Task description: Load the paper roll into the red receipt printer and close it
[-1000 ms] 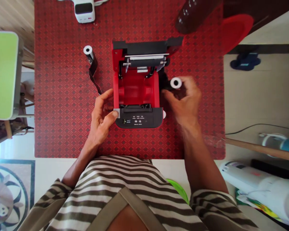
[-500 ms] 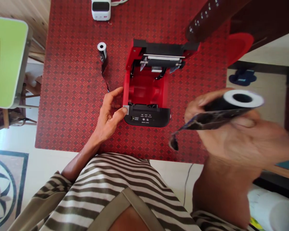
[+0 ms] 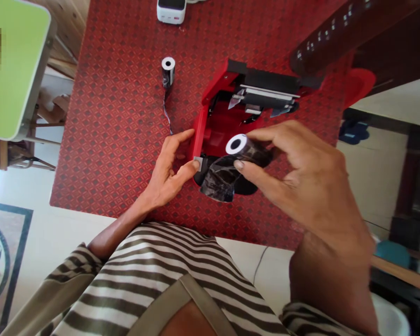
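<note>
Left hand: my left hand [image 3: 166,175] is spread wide, its thumb resting on a small grey tab [image 3: 197,163] at the printer's near left corner.

Right hand: my right hand [image 3: 301,182] is closed narrowly on the paper roll, thumb and fingers pinching it from the right.

Paper roll: the paper roll [image 3: 247,149] has a white core and a dark, glossy wrap. It hangs over the printer's near half, not seated, with its loose tail [image 3: 219,179] curling toward me.

Printer: the red receipt printer [image 3: 210,135] stands open on a red patterned mat [image 3: 126,140]. My hand and the roll hide most of its bay, and the hinged lid [image 3: 266,95] lies open at the far side.

Step in hand: loading paper seems under way, with the roll brought over the open bay.

Next move: it calls for lowering the roll squarely while keeping the tail free.

Left of printer: a second roll [image 3: 168,72] stands on the mat, its thin tail trailing toward me.

Far edge: a small white device [image 3: 171,10] sits on the mat.
</note>
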A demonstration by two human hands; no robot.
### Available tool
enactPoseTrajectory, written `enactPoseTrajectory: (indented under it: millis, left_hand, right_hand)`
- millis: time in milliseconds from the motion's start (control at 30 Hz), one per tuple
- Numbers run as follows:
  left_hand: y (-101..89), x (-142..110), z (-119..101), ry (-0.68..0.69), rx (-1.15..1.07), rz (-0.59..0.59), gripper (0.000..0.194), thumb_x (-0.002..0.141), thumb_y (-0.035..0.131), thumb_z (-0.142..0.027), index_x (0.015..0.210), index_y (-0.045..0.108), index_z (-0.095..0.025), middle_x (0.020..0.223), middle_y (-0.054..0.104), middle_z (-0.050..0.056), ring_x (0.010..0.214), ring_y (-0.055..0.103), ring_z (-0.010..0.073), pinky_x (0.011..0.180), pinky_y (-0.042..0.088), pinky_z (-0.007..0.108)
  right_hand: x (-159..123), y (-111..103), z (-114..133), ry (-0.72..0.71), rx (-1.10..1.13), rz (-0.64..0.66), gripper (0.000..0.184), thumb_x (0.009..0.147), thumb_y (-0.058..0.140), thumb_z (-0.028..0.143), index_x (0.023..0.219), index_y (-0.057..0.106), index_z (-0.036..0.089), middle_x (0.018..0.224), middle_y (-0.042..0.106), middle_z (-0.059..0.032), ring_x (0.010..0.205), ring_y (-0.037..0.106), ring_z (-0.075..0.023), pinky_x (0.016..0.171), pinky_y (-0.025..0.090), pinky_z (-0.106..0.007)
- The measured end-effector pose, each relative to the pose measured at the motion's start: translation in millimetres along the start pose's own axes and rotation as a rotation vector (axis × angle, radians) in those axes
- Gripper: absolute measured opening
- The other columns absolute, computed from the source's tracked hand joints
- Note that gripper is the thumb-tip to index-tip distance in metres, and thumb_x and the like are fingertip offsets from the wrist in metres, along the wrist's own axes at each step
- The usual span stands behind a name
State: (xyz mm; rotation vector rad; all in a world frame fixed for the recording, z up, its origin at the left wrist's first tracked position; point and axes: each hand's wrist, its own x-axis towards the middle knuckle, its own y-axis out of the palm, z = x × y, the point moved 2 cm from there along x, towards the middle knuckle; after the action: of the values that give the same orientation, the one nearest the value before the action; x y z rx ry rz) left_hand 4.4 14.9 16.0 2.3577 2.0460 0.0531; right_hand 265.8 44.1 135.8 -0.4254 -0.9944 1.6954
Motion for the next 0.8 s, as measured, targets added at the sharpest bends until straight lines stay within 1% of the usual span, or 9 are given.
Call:
enactPoseTrajectory:
  millis: [67,133,200,267,333,467,633,800]
  left_hand:
    - [0.5,-0.5,-2.5,-0.005,0.002,0.006,0.068,0.119,0.086,-0.075,0.175,0.076,-0.040,0.170,0.076,0.013,0.151,0.077,0.0404,0.134,0.067,0.065]
    - [0.4,-0.7,-5.0,-0.009,0.012,0.011,0.067,0.119,0.086,-0.074,0.175,0.076,-0.039,0.171,0.076,0.013,0.150,0.077,0.0399,0.134,0.067,0.064]
    - [0.1,-0.8,-6.9,-0.013,0.024,0.016,0.067,0.119,0.085,-0.074,0.176,0.075,-0.038,0.171,0.076,0.013,0.151,0.077,0.0397,0.134,0.067,0.063]
    - [0.0,-0.9,-8.1,-0.013,0.036,0.017,0.068,0.119,0.084,-0.074,0.175,0.075,-0.038,0.170,0.077,0.013,0.152,0.077,0.0400,0.133,0.067,0.062]
    - [0.4,-1.1,-8.4,-0.015,0.042,0.018,0.068,0.119,0.083,-0.075,0.175,0.074,-0.038,0.171,0.078,0.013,0.152,0.077,0.0403,0.131,0.068,0.062]
    - [1.6,-1.1,-7.5,-0.008,0.046,0.017,0.071,0.119,0.081,-0.080,0.176,0.074,-0.037,0.174,0.077,0.014,0.152,0.077,0.0408,0.130,0.068,0.062]
    - [1.1,-0.5,-5.5,0.023,0.076,0.007,0.071,0.120,0.080,-0.082,0.176,0.073,-0.038,0.171,0.078,0.014,0.154,0.076,0.0413,0.129,0.069,0.062]
    - [-0.1,-0.7,-4.7,0.048,0.100,0.006,0.070,0.121,0.079,-0.080,0.177,0.073,-0.038,0.169,0.079,0.013,0.152,0.076,0.0406,0.127,0.068,0.061]
  right_hand:
    - [1.5,8.7,1.6,-0.038,-0.080,-0.023,0.028,0.117,0.079,0.028,0.143,0.087,0.035,0.129,0.085,-0.0105,0.119,0.086,-0.0376,0.109,0.073,-0.059]
    - [2.8,18.1,-1.3,-0.036,-0.141,-0.021,0.033,0.120,0.075,0.030,0.149,0.088,0.038,0.133,0.086,-0.0127,0.125,0.084,-0.0426,0.115,0.070,-0.065]
    - [5.3,26.1,-6.3,-0.031,-0.205,-0.004,0.035,0.120,0.073,0.030,0.152,0.087,0.037,0.133,0.087,-0.0139,0.128,0.083,-0.0463,0.116,0.068,-0.069]
    - [9.0,31.6,-10.9,-0.024,-0.267,0.019,0.034,0.120,0.072,0.029,0.150,0.086,0.034,0.131,0.089,-0.0152,0.129,0.083,-0.0492,0.115,0.066,-0.071]
    - [12.7,33.9,-12.5,-0.015,-0.307,0.036,0.032,0.120,0.070,0.028,0.148,0.086,0.032,0.129,0.091,-0.0160,0.128,0.083,-0.0504,0.113,0.065,-0.071]
    - [16.7,31.1,-4.7,-0.020,-0.341,0.038,0.026,0.121,0.068,0.026,0.140,0.085,0.031,0.124,0.093,-0.0149,0.120,0.085,-0.0471,0.108,0.064,-0.066]
    - [24.1,26.8,5.1,-0.030,-0.387,0.139,0.019,0.118,0.069,0.022,0.129,0.083,0.030,0.113,0.092,-0.0149,0.117,0.086,-0.0451,0.096,0.062,-0.057]
    - [30.2,24.5,6.2,0.005,-0.391,0.189,0.023,0.116,0.067,0.015,0.125,0.083,0.029,0.109,0.089,-0.0142,0.119,0.087,-0.0445,0.099,0.065,-0.056]
